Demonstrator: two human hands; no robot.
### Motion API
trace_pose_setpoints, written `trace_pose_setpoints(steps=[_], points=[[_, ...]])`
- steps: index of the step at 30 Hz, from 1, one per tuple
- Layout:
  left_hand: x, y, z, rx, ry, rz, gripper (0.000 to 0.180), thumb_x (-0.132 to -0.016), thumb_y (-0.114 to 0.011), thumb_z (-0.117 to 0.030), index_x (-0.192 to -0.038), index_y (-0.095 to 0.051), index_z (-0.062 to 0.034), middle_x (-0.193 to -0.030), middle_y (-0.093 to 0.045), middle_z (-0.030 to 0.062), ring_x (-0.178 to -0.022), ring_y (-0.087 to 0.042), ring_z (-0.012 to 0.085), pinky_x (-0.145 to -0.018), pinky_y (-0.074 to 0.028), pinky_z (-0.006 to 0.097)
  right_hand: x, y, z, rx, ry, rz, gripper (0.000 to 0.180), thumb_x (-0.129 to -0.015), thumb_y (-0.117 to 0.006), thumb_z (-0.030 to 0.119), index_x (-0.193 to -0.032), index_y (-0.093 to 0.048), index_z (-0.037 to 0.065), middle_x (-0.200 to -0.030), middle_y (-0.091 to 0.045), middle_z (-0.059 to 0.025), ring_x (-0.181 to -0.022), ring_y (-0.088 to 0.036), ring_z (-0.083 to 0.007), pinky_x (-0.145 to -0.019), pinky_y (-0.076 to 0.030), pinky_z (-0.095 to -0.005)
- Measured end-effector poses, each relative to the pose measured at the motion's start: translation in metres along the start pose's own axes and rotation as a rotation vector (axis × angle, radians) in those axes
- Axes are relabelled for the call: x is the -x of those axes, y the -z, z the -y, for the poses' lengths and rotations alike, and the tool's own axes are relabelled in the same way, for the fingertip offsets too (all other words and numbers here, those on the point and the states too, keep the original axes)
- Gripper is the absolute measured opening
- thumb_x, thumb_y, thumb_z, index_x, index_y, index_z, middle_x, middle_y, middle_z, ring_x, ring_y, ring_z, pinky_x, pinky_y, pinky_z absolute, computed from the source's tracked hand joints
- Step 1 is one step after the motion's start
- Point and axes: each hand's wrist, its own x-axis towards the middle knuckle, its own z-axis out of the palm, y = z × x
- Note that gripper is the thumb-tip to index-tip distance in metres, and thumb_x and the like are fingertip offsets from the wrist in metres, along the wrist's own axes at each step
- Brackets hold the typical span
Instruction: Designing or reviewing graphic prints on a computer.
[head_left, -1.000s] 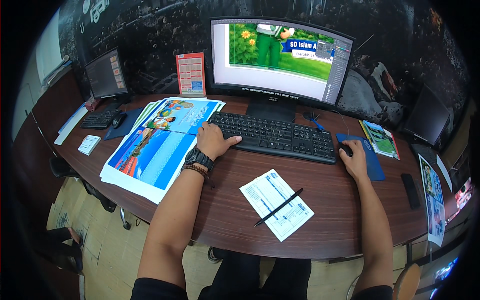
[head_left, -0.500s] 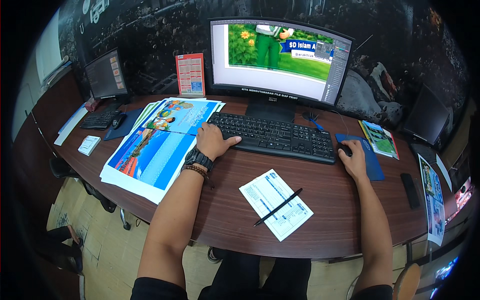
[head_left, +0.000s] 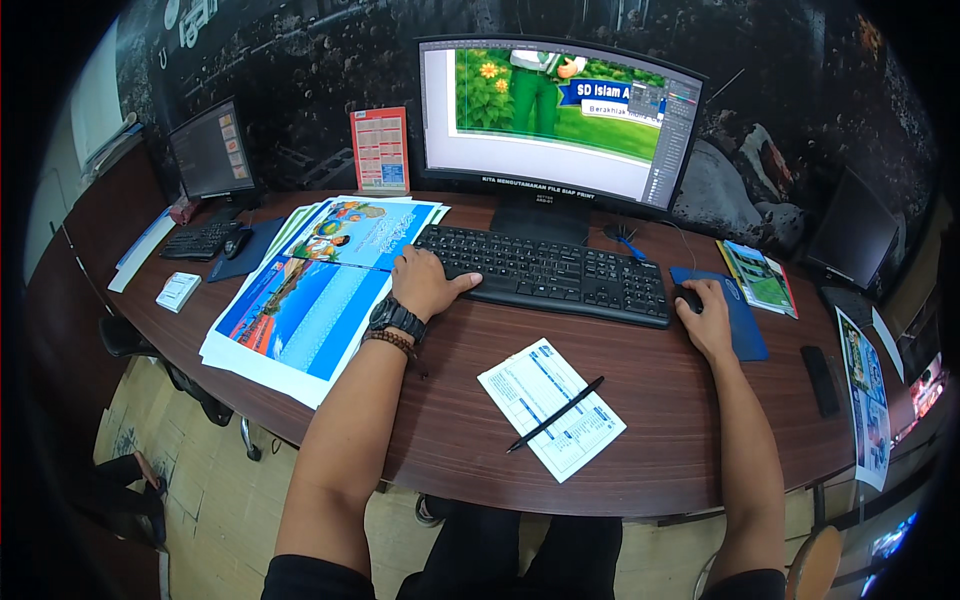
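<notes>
My left hand (head_left: 424, 284) rests at the left end of a black keyboard (head_left: 556, 268), its thumb stretched along the front edge and its fingers over the keys. It holds nothing. My right hand (head_left: 707, 320) is curled over a black computer mouse (head_left: 688, 297), mostly hidden under the fingers, on a blue mouse pad (head_left: 750, 344). Behind the keyboard stands a wide curved monitor (head_left: 610, 182) showing a green picture in an editing window. Between my forearms, a black pen (head_left: 556, 413) lies across a white printed form (head_left: 527, 384).
Large colour prints (head_left: 300, 318) lie beside my left forearm, below a red desk calendar (head_left: 381, 150). Farther left are another keyboard (head_left: 200, 239) and a small monitor (head_left: 212, 150). At right lie leaflets (head_left: 762, 278) and a black phone-like slab (head_left: 820, 380). A person's foot shows at lower left.
</notes>
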Motion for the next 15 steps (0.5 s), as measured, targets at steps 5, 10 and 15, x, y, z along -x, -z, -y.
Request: trace_pose_setpoints(steps=[5, 10, 15], points=[[-0.0021, -0.0022, 0.0029, -0.003, 0.002, -0.001, 0.096, -0.071, -0.07, -0.075, -0.11, -0.065, 0.0124, -0.121, -0.055, 0.0264, -0.112, -0.055, 0.0399, -0.094, -0.049, 0.047, -0.0003, 0.0005, 0.0032, 0.007, -0.001, 0.005, 0.033, -0.081, -0.069, 0.019, -0.111, -0.067, 0.005, -0.115, -0.058, -0.0151, -0.11, -0.059, -0.0342, -0.095, -0.046, -0.0402], [-0.0029, -0.0028, 0.0036, -0.005, -0.006, 0.002, 0.096, -0.071, -0.069, -0.076, -0.109, -0.065, 0.0123, -0.12, -0.055, 0.0266, -0.111, -0.055, 0.0401, -0.094, -0.049, 0.047, 0.0, 0.0003, 0.0024, 0.005, 0.003, 0.001, 0.032, -0.082, -0.068, 0.019, -0.111, -0.067, 0.005, -0.115, -0.059, -0.0145, -0.109, -0.059, -0.0342, -0.095, -0.046, -0.0401], [-0.0024, -0.0018, 0.0027, -0.008, -0.007, 0.003, 0.096, -0.071, -0.069, -0.076, -0.109, -0.065, 0.0124, -0.119, -0.055, 0.0267, -0.111, -0.055, 0.0402, -0.094, -0.049, 0.047, -0.0005, 0.0004, 0.0008, -0.005, 0.01, 0.006, 0.032, -0.082, -0.068, 0.019, -0.11, -0.068, 0.004, -0.114, -0.059, -0.0155, -0.109, -0.059, -0.0347, -0.095, -0.046, -0.0403]])
